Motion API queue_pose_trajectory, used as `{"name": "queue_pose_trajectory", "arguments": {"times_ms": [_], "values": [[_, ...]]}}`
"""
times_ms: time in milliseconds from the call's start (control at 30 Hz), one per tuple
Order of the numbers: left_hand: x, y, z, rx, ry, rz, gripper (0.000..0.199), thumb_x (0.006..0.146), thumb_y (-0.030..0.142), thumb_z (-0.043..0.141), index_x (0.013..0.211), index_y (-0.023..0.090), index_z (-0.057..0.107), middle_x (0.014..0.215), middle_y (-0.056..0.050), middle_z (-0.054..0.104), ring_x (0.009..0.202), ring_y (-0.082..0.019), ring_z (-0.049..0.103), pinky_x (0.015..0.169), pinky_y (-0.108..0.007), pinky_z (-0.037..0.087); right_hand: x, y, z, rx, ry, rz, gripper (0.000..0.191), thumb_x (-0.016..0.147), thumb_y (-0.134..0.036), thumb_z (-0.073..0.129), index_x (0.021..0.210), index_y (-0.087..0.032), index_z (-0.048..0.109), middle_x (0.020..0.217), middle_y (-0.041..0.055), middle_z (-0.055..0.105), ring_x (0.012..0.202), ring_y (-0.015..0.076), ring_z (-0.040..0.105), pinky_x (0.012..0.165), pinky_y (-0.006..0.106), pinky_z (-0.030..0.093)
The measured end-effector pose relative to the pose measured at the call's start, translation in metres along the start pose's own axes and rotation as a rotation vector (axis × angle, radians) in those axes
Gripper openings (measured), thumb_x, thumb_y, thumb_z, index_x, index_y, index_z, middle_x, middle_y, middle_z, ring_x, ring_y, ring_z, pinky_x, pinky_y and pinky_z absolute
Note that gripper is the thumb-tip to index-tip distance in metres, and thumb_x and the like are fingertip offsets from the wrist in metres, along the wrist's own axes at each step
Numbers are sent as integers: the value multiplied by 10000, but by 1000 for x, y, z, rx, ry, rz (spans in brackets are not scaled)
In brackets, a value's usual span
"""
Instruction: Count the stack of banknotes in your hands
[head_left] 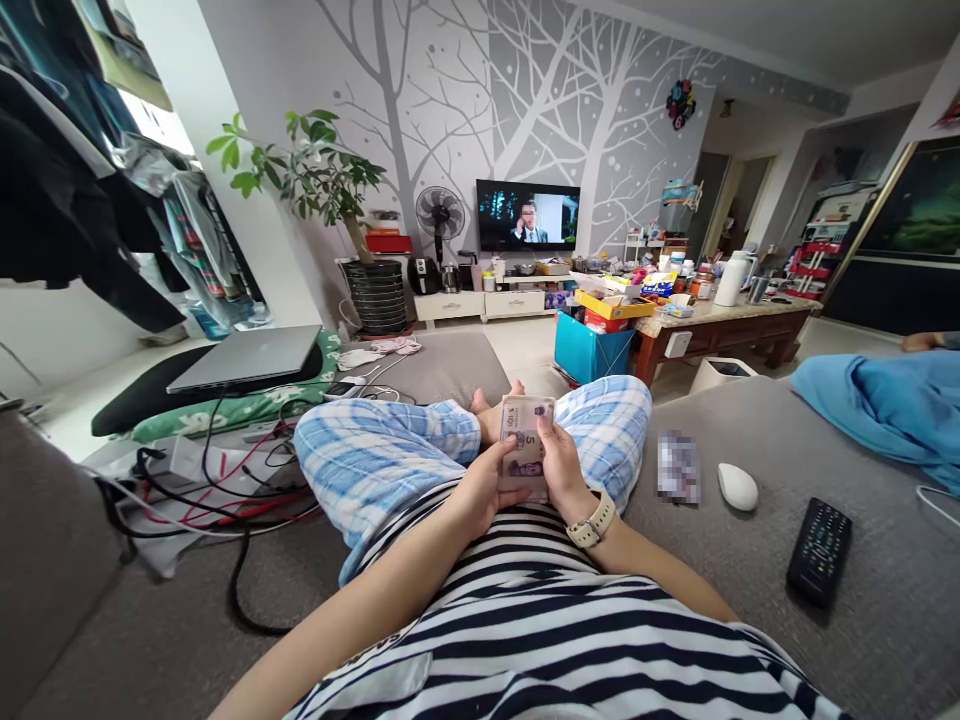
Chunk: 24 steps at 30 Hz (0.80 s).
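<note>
A stack of banknotes [528,462] is held upright in front of my striped shirt, its top note printed with a 5. My left hand [484,490] grips it from the left side, thumb across the front and fingers at the lower edge. On the other side my right hand [564,470] clasps the stack, its thumb pressed on the face near the top right. A pale watch [591,518] circles my right wrist. My crossed legs, in blue checked trousers [382,450], lie around the notes. How thick the stack is I cannot make out.
To the right on the grey sofa lie a blurred-out small item [679,467], a white mouse [738,487], a black remote [820,552] and a blue cloth [885,405]. Tangled cables [225,490] and a laptop [247,358] are at left. A cluttered coffee table [720,325] stands ahead.
</note>
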<state>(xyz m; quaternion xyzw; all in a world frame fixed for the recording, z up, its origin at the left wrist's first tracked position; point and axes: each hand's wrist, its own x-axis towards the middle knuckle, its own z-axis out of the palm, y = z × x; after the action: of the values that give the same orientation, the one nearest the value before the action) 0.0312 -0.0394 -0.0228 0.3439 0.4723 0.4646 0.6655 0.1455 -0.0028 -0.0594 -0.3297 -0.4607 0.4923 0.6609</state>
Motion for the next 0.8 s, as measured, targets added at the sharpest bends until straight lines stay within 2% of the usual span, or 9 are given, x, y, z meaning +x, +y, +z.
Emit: {"name": "queue_pose_trajectory", "arguments": {"times_ms": [100, 233, 400, 600, 667, 800], "values": [[0, 6, -5, -17, -50, -23, 349, 868, 386, 550, 1103, 151, 656, 985, -110, 718, 685, -177, 677, 509, -260, 552, 0, -1, 0, -73, 10, -37, 385, 818, -556, 594, 844, -178, 664, 764, 28, 675, 686, 179, 580, 626, 291, 461], [-2, 16, -12, -69, -134, -39, 296, 864, 321, 567, 1086, 148, 658, 958, -106, 729, 733, -187, 691, 515, -250, 559, -2, -3, 1, -43, -60, -59, 362, 816, -529, 613, 879, -178, 671, 801, 29, 678, 713, 178, 580, 655, 291, 471], [-3, 14, -8, -94, -142, -13, 277, 848, 328, 603, 1062, 163, 666, 966, -98, 734, 743, -190, 697, 566, -280, 574, -5, -9, 3, 3, -110, -83, 373, 840, -500, 591, 1019, -178, 651, 901, 53, 696, 812, 209, 620, 734, 320, 504], [-10, 3, 4, 119, -63, 142, 405, 774, 503, 672, 990, 163, 715, 939, -105, 744, 739, -208, 694, 594, -296, 555, -12, -31, 2, -174, 87, -367, 457, 862, -436, 581, 1247, -210, 484, 1184, 96, 607, 1037, 222, 590, 894, 352, 475], [-13, 1, 5, 156, -87, 159, 431, 755, 527, 682, 964, 153, 729, 934, -117, 748, 795, -229, 698, 615, -298, 548, -13, -35, 0, -209, 106, -400, 412, 884, -438, 542, 1225, -212, 502, 1175, 95, 603, 1025, 221, 589, 885, 353, 469], [-17, -1, 5, 154, -128, 154, 432, 746, 510, 695, 957, 136, 741, 945, -136, 751, 899, -267, 697, 661, -314, 551, -12, -33, -2, -168, 114, -348, 326, 904, -462, 491, 1107, -210, 534, 995, 65, 618, 860, 200, 588, 740, 317, 480]]}}
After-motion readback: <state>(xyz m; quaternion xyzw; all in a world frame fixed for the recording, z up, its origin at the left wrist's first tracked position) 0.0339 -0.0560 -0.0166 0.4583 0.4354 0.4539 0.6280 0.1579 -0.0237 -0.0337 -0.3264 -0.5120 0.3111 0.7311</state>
